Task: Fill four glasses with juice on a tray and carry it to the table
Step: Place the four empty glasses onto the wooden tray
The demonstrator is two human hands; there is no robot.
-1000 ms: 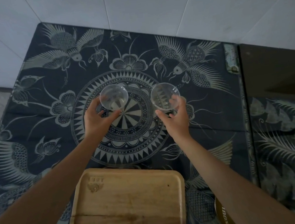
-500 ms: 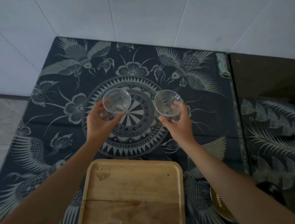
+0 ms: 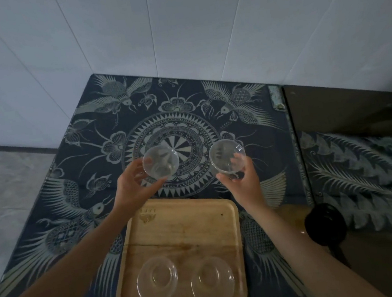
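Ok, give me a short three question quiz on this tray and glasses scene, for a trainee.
1. How many clear glasses stand on the light wooden tray?
2. True or false: each hand holds a clear empty glass above the dark patterned cloth.
3. Which part of the tray is bare: a) the near half, b) the far half?

Key:
1. Two, the near-left glass and the near-right glass.
2. True: the left hand has a grip on one held glass, and the right hand on the other held glass.
3. b.
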